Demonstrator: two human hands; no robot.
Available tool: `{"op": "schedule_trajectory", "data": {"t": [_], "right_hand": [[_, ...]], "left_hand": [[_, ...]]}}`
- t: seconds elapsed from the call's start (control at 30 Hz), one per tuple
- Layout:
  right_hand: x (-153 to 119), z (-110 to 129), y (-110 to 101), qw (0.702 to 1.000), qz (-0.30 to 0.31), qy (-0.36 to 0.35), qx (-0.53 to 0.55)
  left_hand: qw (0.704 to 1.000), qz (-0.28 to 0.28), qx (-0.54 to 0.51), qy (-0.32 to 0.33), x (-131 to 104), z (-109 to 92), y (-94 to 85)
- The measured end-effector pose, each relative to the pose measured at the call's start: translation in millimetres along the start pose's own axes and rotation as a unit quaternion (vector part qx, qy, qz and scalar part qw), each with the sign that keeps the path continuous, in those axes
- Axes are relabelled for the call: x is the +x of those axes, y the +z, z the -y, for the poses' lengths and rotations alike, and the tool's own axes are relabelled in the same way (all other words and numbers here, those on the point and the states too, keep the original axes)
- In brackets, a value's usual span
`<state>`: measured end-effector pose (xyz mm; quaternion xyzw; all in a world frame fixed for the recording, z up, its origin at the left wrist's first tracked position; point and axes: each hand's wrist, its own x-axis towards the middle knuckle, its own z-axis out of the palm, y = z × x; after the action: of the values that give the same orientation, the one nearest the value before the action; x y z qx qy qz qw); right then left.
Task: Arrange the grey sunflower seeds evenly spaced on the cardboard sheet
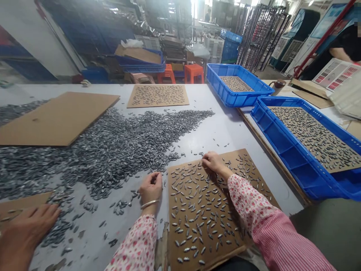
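In front of me lies a sheet of brown cardboard [201,180] dotted with small silvery spindle-shaped metal pieces [193,248]. My right hand [213,162] is over its far part, fingers curled together and pointing down; whatever they hold is hidden. Just beyond the sheet's left edge, my left hand [151,189], with a bangle at the wrist, rests by the table with thumb and fingers curled in. I cannot make out anything between them. A large spread heap of the same metal pieces [118,146] covers the table to the left of my hands.
Another person's hand [34,226] lies over a cardboard piece at lower left. A bare cardboard sheet [64,116] sits on the heap. A dotted sheet [158,95] is at the far edge. Two blue crates [293,169] with dotted sheets stand right. Orange stools [193,71] are behind.
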<state>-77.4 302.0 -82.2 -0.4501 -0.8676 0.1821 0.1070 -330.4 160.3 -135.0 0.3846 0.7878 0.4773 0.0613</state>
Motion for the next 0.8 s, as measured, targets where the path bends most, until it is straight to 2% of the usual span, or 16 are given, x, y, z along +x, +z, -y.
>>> {"op": "schedule_trajectory", "data": {"t": [0.1, 0.17, 0.27, 0.37, 0.53, 0.7, 0.8], "right_hand": [[0, -12, -11, 0.997, -0.027, 0.069, 0.012], [2, -20, -12, 0.997, -0.016, 0.08, 0.001], [4, -23, -6, 0.998, 0.012, 0.059, -0.033], [4, -15, -2, 0.997, 0.025, 0.047, -0.062], [0, -5, -12, 0.995, 0.06, -0.007, -0.074], [-4, -10, -12, 0.994, 0.056, -0.064, -0.068], [-5, -12, -10, 0.995, 0.056, -0.074, -0.042]], "left_hand": [[1.0, 0.001, 0.0, 0.005, 1, 0, -0.6], [1.0, 0.0, -0.001, 0.006, 1, -1, -1.3], [1.0, -0.006, -0.004, 0.009, 1, -3, -2.3], [1.0, -0.006, -0.005, 0.009, 0, -4, -2.3], [1.0, -0.001, -0.001, -0.001, 0, -3, -1.7], [1.0, -0.004, 0.003, 0.002, 0, -5, -2.6], [1.0, -0.001, 0.0, 0.0, 0, -7, -2.9]]}}
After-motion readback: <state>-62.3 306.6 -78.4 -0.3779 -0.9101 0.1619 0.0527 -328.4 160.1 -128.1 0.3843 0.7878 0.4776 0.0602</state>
